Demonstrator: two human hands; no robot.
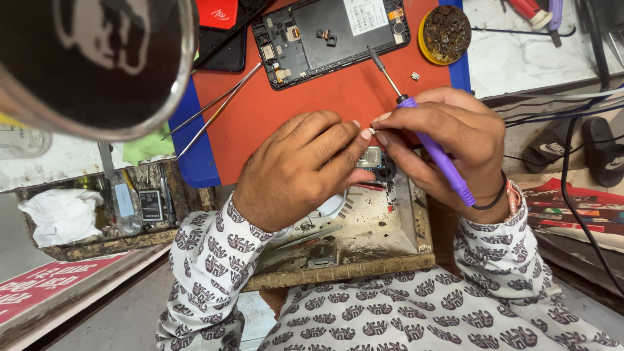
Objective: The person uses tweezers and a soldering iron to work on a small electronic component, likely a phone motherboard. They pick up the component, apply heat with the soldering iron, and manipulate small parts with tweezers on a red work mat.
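Observation:
My left hand [299, 166] is curled over a small metal phone part [372, 158], its fingertips pinching something tiny. Fingertip to fingertip with it is my right hand [448, 140], which grips a purple-handled soldering iron [437, 153]; the iron's metal tip points up and left over the orange mat [312, 97]. An opened phone [331, 36] with its back off lies at the top of the mat. Both hands hover above a dirty wooden tray [364, 240].
Metal tweezers [214, 110] lie on the mat's left side. A round yellow tin of brass tip-cleaning wool [445, 32] sits at the top right. A large magnifier lens [97, 62] fills the upper left. Cables and sandals [578, 146] lie at the right.

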